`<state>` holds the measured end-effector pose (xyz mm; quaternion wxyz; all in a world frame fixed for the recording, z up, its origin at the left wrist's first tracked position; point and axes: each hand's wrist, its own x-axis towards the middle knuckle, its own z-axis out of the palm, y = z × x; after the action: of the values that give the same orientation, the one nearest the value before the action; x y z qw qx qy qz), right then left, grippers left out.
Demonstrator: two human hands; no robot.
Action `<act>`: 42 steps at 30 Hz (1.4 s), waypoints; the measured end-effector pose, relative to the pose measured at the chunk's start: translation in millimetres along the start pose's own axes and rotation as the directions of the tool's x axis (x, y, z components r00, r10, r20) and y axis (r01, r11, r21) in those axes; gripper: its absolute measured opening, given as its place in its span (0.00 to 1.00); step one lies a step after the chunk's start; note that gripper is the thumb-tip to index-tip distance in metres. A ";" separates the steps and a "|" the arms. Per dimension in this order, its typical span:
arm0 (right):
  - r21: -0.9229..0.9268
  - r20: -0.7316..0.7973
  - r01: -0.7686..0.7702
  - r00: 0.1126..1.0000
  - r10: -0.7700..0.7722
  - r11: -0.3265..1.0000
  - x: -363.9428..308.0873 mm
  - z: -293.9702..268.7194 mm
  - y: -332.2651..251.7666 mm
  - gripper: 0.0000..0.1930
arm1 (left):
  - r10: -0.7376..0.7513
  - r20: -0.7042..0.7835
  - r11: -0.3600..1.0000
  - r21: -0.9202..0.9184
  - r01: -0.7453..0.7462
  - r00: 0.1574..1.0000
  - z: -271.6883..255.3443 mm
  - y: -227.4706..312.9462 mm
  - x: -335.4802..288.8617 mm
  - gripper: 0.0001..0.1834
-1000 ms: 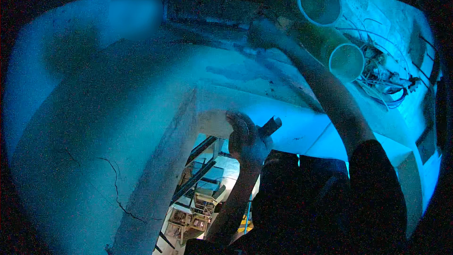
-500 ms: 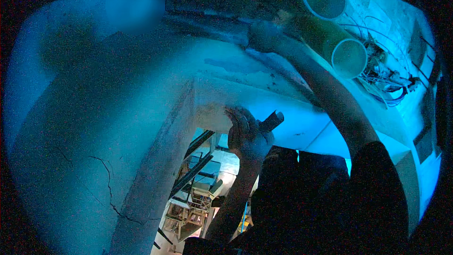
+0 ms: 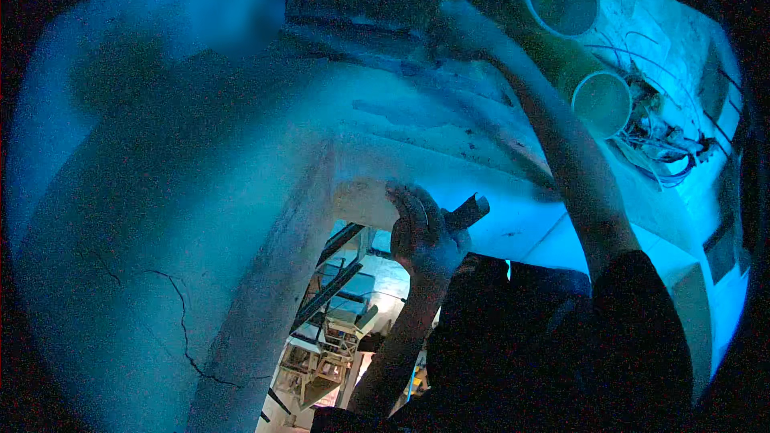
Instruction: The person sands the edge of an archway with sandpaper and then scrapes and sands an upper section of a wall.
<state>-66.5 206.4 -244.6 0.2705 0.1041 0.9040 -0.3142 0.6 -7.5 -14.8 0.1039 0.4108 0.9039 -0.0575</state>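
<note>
Head view: left hand [image 3: 425, 232] fisted around a short dark tool handle [image 3: 468, 212], handle running up-right, just under the plaster soffit [image 3: 449, 152]. Right hand [image 3: 465, 20] is well above, at the pale pipes [image 3: 561, 48]; its grip is unclear. Tool's working end hidden behind the fist.

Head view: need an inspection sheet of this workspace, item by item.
Surface: pale plastered beam and wall, cracked low on the left, rough patches near the corner.
Job's things: dark-handled tool held against the plaster edge; two open-ended pipes run overhead.
Clutter: nothing seen.
Hands: left hand closed round the tool; right hand raised up by the pipes, grip hard to make out.
Cables: tangled bundle of wires hanging at the right of the pipes.
Surroundings: dim blue light; scaffolding or stair frames visible through the opening below.
</note>
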 end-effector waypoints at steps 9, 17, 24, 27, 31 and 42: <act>0.289 -0.080 0.125 0.991 -0.106 0.949 -13.6 -28.5 -12.4 0.08 | -0.039 -0.029 0.998 -0.049 0.038 0.999 -4.1 1.7 5.0 0.22; 0.361 -0.209 0.129 0.976 -0.055 0.923 -26.0 -69.2 -1.4 0.12 | -0.041 -0.049 0.999 -0.024 0.039 0.998 -9.9 3.4 6.3 0.21; 0.518 -0.264 0.199 0.962 -0.066 0.832 -24.9 -76.5 -4.9 0.13 | -0.042 -0.026 0.992 0.117 0.045 0.999 2.4 -3.7 0.8 0.21; 0.480 -0.202 0.069 0.979 0.033 0.874 -36.5 -50.4 16.1 0.12 | -0.067 0.168 0.998 0.008 0.066 0.984 44.7 -6.3 -34.0 0.21; 0.238 -0.081 -0.214 0.968 0.239 0.947 -12.7 -3.8 4.0 0.11 | -0.051 0.190 0.990 0.137 0.025 0.980 26.6 -7.3 -23.5 0.22; 0.401 -0.333 0.169 0.943 -0.029 0.900 -33.6 -58.0 -12.5 0.08 | -0.023 0.012 0.999 -0.032 0.023 1.000 -12.3 1.7 8.5 0.29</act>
<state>-67.6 232.3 -181.5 0.0752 0.1632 0.8497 -0.4957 -5.3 2.2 -4.8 0.1148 0.3985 0.9088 -0.0467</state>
